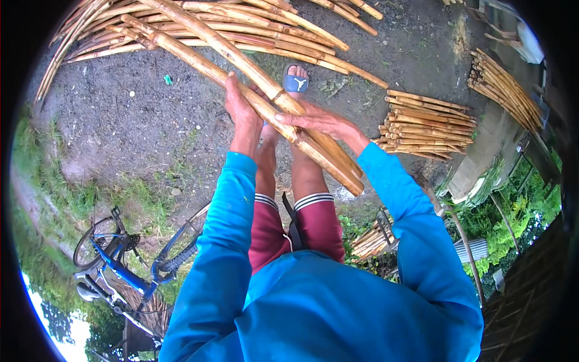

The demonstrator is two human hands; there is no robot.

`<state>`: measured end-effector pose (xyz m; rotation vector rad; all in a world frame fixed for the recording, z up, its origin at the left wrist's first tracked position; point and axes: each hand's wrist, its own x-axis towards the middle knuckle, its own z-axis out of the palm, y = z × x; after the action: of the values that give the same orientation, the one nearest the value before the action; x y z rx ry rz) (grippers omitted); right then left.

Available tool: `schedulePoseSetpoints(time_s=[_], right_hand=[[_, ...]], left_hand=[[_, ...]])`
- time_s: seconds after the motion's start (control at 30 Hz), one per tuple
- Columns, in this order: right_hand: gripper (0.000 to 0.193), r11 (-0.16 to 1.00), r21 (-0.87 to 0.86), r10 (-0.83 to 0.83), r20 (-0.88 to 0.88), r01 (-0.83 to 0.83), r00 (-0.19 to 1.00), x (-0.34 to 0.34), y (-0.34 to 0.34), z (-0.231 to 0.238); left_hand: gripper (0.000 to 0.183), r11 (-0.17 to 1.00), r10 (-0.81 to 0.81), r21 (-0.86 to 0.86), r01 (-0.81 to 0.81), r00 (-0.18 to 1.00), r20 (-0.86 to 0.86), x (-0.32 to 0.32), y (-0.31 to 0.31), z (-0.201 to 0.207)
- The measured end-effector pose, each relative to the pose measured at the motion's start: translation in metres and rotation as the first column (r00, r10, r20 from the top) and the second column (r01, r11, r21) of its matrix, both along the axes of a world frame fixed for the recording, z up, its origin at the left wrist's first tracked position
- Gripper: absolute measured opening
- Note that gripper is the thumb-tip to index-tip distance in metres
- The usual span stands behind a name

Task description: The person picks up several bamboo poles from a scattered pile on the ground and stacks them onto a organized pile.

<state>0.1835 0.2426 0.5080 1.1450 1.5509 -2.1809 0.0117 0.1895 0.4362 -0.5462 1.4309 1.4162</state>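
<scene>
Bamboo poles (258,77): two being held up, slantwise, side by side above the gravelly ground (114,108).
Left hand (243,113): closed round the nearer pole, thumb pointed upward.
Right hand (325,122): laid across the poles, one digit stretched onto the nearer; fingers partly hidden, so its grip cannot be told.
Pole heap (283,47): spread out beyond the sandalled foot (295,81).
Shorter stack (429,125): piled to the right.
Blue bicycle (128,276): seen at lower left.
</scene>
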Motion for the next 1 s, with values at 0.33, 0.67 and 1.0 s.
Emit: schedulePoseSetpoints(time_s=[0.33, 0.67, 1.0], right_hand=[[0.121, 0.999, 0.050, -0.022, 0.280, 0.008, 0.960, 0.085, -0.072, 0.004], [0.120, 0.998, -0.062, -0.007, 0.065, 0.011, 0.998, 0.132, -0.127, -0.008], [0.101, 0.955, 0.295, -0.010, 0.123, -0.027, 0.992, 0.136, -0.163, -0.002]], left_hand=[[0.073, 0.999, -0.034, 0.016, 0.035, 0.995, -0.098, 0.083, -0.069, -0.014], [0.070, 0.998, -0.061, 0.016, 0.062, 0.997, -0.047, 0.110, -0.086, 0.022], [0.078, 0.981, -0.188, 0.024, 0.192, 0.977, -0.105, 0.101, -0.100, 0.027]])
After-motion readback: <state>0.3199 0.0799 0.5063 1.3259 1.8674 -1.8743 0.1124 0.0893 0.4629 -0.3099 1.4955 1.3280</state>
